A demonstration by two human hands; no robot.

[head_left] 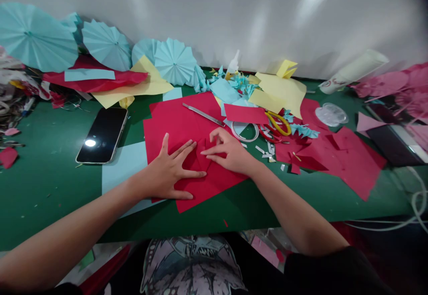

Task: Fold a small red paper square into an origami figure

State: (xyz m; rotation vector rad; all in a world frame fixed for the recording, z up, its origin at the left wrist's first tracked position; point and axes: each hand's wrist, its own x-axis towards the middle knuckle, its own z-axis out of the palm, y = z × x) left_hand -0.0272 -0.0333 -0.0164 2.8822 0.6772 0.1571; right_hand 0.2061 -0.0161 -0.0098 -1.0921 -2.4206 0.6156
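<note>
Sheets of red paper [177, 121] overlap in front of me at the middle of the table. My left hand [170, 172] lies on them with its fingers spread, its fingertips beside a small folded piece of red paper [202, 163]. From the right, my right hand [229, 152] bends over that same piece, thumb and forefinger pinched at its edge. Exactly how much paper sits between them is hard to make out. A slim silver-grey tool [203, 114] rests on the red sheets just beyond my hands. Light blue paper [125, 163] shows from under the stack at left.
To the left lies a black phone [102, 135]. Scissors with yellow handles [280, 123], scissors with red handles [270, 133] and a tape roll [245, 132] sit right of my hands among paper scraps. Pleated blue paper discs [175, 60] line the wall. Cables [416, 201] hang at right.
</note>
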